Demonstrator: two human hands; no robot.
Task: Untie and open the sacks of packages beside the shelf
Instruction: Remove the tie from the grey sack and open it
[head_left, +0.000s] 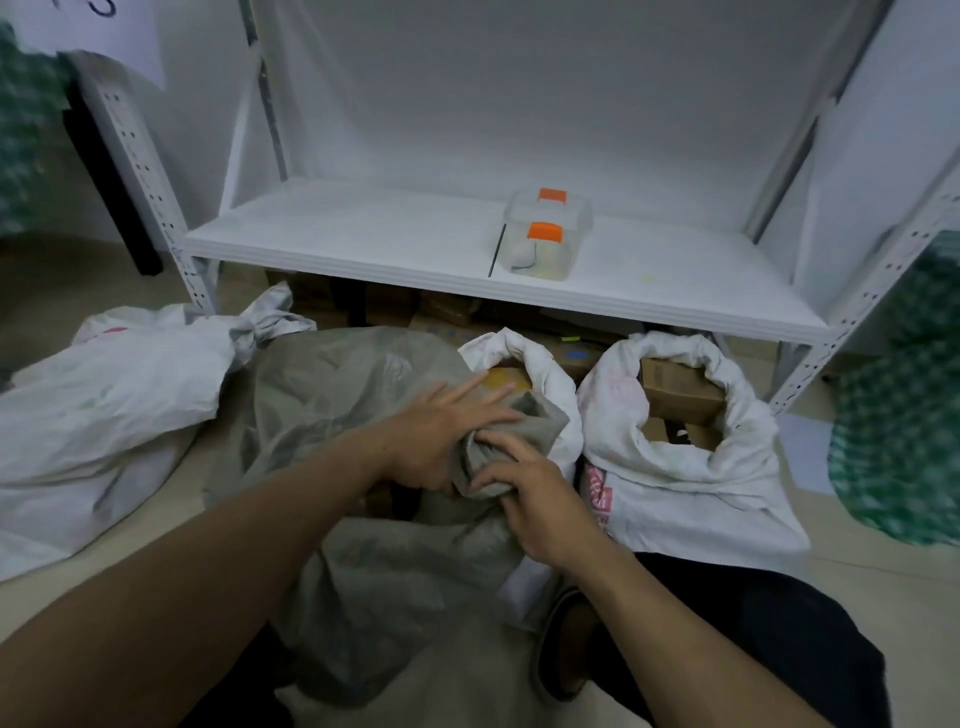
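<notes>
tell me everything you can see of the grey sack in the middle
The grey sack looks like thin, crinkled woven plastic, full and slumped on its side on the floor. Its neck is bunched shut at its far end, against an open white sack. The left hand presses on the neck with straight fingers; the right hand pinches the bunch.

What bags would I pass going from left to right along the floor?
tied white sack → grey sack → open white sack → green patterned bag
</notes>
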